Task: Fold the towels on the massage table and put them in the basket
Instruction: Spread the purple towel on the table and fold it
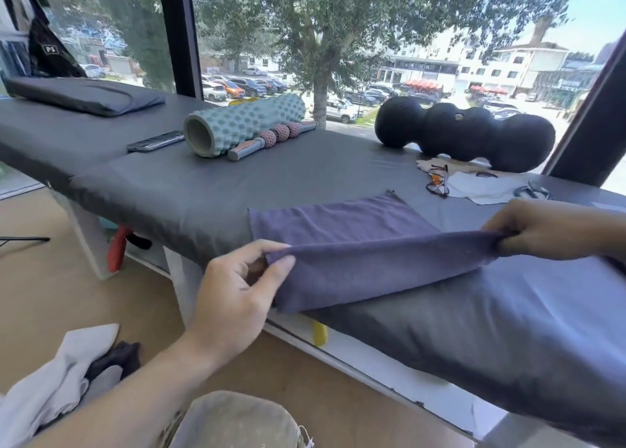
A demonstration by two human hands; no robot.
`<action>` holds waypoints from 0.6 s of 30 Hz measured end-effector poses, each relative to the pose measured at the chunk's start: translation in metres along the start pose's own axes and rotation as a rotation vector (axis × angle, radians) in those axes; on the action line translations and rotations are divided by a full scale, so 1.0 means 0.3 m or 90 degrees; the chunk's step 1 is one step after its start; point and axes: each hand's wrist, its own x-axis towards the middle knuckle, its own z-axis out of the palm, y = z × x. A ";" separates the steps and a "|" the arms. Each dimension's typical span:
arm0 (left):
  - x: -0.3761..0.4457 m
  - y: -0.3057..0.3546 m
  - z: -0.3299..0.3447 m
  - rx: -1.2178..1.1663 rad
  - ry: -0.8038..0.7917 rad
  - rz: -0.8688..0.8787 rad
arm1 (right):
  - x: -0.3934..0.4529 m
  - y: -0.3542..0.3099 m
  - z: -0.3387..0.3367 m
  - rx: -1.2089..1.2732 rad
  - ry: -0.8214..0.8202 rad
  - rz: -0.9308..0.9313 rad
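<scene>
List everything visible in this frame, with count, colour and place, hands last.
towel: 1, purple, near table edge, partly lifted
massage table: 1, dark grey, across frame
pillow: 1, dark grey, far left
foam roller: 1, pale green, centre back
roller stick: 1, grey with pink balls, beside foam roller
peanut roller: 1, black, right back
phone: 1, dark, left of foam roller
glasses: 1, orange-tinted, right
left hand: pinches towel
right hand: pinches towel

A massage or physiotherapy room. A padded massage table (203, 190) in grey covering carries a ridged foam roller (244, 122), a roller stick (271, 139) with knobbed balls, a black peanut-shaped roller (467, 136) and a flat cushion (84, 97); large windows (372, 41) overlook a car park.
</scene>
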 end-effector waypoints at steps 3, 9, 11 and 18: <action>0.077 -0.025 -0.016 -0.103 0.036 -0.096 | 0.008 0.018 -0.045 0.166 -0.022 -0.027; 0.277 -0.109 0.004 -0.063 0.097 -0.199 | 0.199 -0.066 0.010 0.568 0.224 0.015; 0.346 -0.122 -0.003 0.081 0.111 -0.180 | 0.284 -0.088 0.026 0.627 0.262 0.061; 0.479 -0.210 -0.021 0.331 0.025 -0.276 | 0.449 -0.112 0.128 0.318 0.347 0.179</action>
